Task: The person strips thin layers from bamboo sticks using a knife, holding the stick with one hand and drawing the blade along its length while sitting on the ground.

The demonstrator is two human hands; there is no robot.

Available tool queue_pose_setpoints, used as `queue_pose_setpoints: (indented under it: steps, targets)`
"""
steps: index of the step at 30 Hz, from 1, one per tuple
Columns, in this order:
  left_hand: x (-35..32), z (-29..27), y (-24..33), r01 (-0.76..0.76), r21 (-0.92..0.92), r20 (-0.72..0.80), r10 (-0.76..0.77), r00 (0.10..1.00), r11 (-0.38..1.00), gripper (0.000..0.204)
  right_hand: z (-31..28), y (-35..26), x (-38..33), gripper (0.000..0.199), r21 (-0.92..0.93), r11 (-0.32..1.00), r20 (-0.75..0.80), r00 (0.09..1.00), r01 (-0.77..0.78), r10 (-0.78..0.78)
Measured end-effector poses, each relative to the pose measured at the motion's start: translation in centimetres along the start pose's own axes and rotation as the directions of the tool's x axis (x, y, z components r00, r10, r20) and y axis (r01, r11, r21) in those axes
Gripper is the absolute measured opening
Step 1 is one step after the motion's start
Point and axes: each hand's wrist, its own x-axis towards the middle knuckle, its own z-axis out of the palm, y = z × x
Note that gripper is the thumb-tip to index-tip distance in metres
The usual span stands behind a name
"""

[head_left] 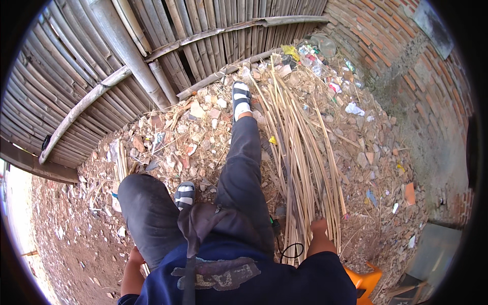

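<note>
A long bundle of split bamboo strips [295, 157] lies on the ground to the right of my outstretched right leg. My right hand [319, 227] is down at the near end of this bundle, its fingers closed in among the strips. Beside my bent left thigh is my left hand [135, 255], its fingers mostly hidden. A few pale strips [146, 269] show right next to it. More strip ends [121, 158] stick out beyond my left knee; whether they are the same pieces I cannot tell.
Rubble and dry straw [188, 137] cover the ground. A bamboo wall [203, 46] stands ahead and left, a brick wall [422, 76] at right. Plastic litter [315, 61] lies in the far corner. An orange plastic object [365, 282] and a grey panel [437, 249] are at the near right.
</note>
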Motion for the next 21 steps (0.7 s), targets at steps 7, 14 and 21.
queue_pose_setpoints:
  steps: [7,14,21]
  targets:
    - [7.9,-0.9,-4.3,0.017,-0.373,0.245,0.081,0.966,0.928,0.038,-2.1,-2.8,-3.6,0.067,0.001,0.999,0.128,0.991,-0.036,0.035]
    - [5.3,1.7,-2.2,0.013,-0.139,0.045,-0.007,0.999,0.990,0.035,-3.2,-0.3,-5.6,0.056,0.102,0.993,-0.030,0.998,0.063,-0.060]
    - [5.2,1.5,0.1,-0.109,-0.246,-0.057,0.098,0.994,0.963,0.027,-9.3,-2.5,-9.0,0.050,-0.129,0.991,-0.125,0.990,0.045,-0.061]
